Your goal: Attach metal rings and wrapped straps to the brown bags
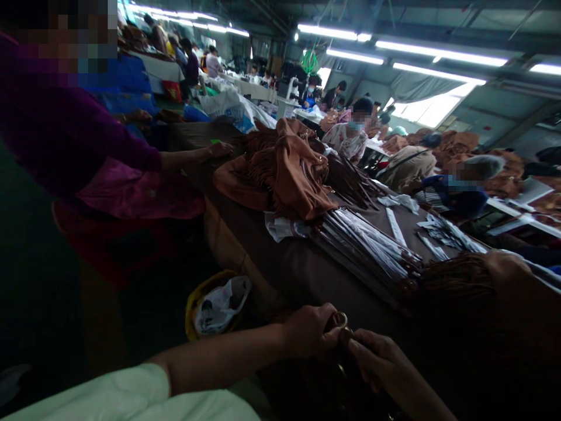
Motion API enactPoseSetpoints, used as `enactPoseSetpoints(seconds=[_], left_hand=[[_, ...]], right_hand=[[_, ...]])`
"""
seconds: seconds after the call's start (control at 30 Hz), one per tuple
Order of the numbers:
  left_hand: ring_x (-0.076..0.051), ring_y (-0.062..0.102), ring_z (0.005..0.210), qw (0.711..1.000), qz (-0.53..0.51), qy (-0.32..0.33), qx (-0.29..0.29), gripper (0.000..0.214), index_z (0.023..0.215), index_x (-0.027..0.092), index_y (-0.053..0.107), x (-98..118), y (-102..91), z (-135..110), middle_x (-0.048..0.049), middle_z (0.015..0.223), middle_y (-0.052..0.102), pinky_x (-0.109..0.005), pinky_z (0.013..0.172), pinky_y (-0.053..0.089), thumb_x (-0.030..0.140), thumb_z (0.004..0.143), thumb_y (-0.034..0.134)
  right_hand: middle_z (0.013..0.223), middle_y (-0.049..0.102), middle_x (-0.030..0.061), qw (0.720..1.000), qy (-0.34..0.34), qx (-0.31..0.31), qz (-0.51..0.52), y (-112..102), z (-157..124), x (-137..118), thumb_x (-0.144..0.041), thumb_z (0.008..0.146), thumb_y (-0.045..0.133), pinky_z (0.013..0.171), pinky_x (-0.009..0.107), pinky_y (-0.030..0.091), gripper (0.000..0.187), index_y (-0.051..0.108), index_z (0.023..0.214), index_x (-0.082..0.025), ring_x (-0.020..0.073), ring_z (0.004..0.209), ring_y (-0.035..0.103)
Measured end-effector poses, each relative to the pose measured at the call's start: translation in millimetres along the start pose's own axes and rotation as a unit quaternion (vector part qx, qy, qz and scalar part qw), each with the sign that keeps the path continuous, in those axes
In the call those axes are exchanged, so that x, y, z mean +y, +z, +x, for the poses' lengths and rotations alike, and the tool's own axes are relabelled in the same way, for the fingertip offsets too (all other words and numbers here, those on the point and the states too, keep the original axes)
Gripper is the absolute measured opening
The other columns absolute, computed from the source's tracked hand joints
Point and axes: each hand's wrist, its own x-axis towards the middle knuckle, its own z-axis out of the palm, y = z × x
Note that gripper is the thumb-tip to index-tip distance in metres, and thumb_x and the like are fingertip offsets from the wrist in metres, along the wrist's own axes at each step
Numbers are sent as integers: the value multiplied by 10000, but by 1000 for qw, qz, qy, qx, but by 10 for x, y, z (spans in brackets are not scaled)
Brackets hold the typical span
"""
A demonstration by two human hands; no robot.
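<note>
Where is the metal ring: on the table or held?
Held: the left hand grips the metal ring, with the right hand beside it.

A pale cream sleeve (109,397) runs toward the left hand (307,330) and a brass-coloured ring (339,320). Tan suede fringed bags (298,175) lie on a dark brown fabric-covered bench (280,263), beside bundled silver-white strips (363,245). A white plastic bag (221,305) with dark print sits in a yellow basket (199,307). One co-worker's sleeve (74,128) is deep purple; another's blouse (344,140) is white with reddish florals.
</note>
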Motion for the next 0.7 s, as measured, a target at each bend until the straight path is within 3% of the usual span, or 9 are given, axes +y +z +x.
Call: enactPoseSetpoints(seconds=[0.2,0.4,0.7], left_hand=[[-163,652,805,999,15,28,-2,295,1123,192,498,-7,-41,-23,-46,954,671,-220,673,471,327,862,483],[-157,642,774,999,29,24,-24,319,1166,202,493,13,-43,-3,-35,924,666,-216,648,462,326,873,466],[-125,577,841,993,-34,80,-77,290,1156,189,523,5,-124,-30,-31,1001,617,-203,752,455,263,882,459]], right_hand=[[608,470,-24,999,-1,-15,35,55,50,89,-618,801,550,395,183,352,518,661,961,-138,92,493,430],[564,458,-36,999,-5,-12,43,52,50,164,-580,829,548,396,187,331,485,669,989,-138,80,461,398],[543,472,-38,999,6,-8,45,51,57,219,-619,800,554,385,191,305,502,670,878,-137,76,432,380]])
